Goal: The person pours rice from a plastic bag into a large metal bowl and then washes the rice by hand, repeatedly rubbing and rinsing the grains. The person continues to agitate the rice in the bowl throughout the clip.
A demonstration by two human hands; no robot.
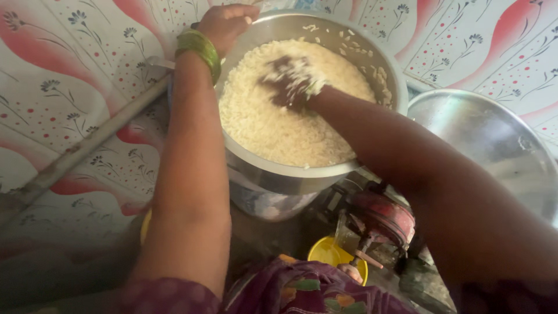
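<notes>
My left hand (225,23) is clamped on the far rim of the pot (290,174), which sits in front of me on a red stove (381,218), and my right hand (290,81) is pushed into the rice (273,125), fingers curled on a clump. The rice looks soft, wet and sticky, clinging to my fingers. This full a pot, I judge, is heavy, best held at the rim.

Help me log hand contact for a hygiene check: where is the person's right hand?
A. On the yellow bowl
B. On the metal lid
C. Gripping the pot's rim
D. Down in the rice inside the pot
D: the right hand is in the rice, grains clinging to it, while the left hand grips the pot rim.
</notes>
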